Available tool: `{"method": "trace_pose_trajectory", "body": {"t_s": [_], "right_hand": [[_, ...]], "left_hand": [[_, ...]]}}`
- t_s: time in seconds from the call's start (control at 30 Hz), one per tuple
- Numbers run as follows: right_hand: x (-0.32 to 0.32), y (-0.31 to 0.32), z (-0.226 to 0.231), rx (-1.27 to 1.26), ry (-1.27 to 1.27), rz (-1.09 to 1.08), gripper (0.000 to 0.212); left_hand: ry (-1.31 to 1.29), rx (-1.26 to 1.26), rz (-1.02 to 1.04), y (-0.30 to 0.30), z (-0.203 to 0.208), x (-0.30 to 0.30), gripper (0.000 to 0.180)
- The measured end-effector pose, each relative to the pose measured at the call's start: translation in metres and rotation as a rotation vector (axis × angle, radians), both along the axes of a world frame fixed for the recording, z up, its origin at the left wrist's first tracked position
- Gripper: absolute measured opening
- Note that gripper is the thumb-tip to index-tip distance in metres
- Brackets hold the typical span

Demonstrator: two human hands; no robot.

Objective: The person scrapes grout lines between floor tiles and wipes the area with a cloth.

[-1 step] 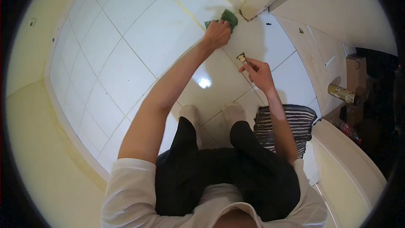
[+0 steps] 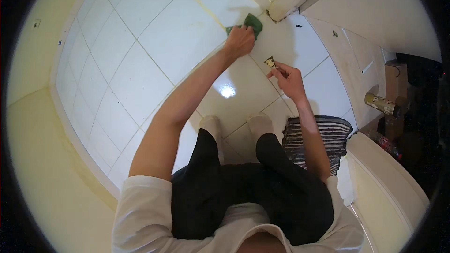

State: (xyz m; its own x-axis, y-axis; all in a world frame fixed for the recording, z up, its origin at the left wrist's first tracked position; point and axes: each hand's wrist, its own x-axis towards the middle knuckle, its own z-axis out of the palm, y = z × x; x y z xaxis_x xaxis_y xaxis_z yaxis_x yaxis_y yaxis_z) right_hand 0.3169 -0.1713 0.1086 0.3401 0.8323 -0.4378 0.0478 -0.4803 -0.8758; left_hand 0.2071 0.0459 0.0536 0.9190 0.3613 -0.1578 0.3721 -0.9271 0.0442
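- I see the left hand curled onto a green cloth on the tiled floor.
- Right hand pinches a small cream-and-dark piece.
- Striped mat lies below the right forearm.
- Wall corner near the cloth.

Pretty basic off-white tee, short sleeves, round neckline down at bottom centre, plus black trousers lower middle and pale socks just below mid-frame tbh.
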Motion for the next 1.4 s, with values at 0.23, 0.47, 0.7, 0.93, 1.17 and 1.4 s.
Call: {"method": "trace_pose_trajectory", "body": {"t_s": [0.23, 0.47, 0.7, 0.93, 1.17, 1.4], "right_hand": [[-0.014, 0.021, 0.035, 0.18, -0.27, -0.037, 0.028], [-0.048, 0.036, 0.027, 0.544, -0.944, 0.331, 0.031], [-0.05, 0.032, 0.036, 0.512, -0.998, 0.337, 0.035], [-0.037, 0.021, 0.064, 0.45, -0.869, 0.332, 0.029], [-0.042, 0.015, 0.036, -0.02, 0.043, 0.166, 0.033], [-0.039, 0.008, 0.031, -0.045, -0.274, 0.266, 0.029]], "left_hand": [[-0.174, -1.096, 0.536, -0.046, 0.034, -0.1, 0.033], [-0.612, -2.203, 1.011, -0.058, 0.032, -0.137, 0.044], [-0.669, -2.292, 1.023, -0.056, 0.039, -0.147, 0.041], [-0.759, -2.317, 1.065, -0.058, 0.023, -0.147, 0.042], [-0.543, -2.205, 0.988, -0.05, 0.033, -0.149, 0.048], [-0.729, -1.983, 1.108, -0.023, 0.042, -0.209, 0.045]]}}
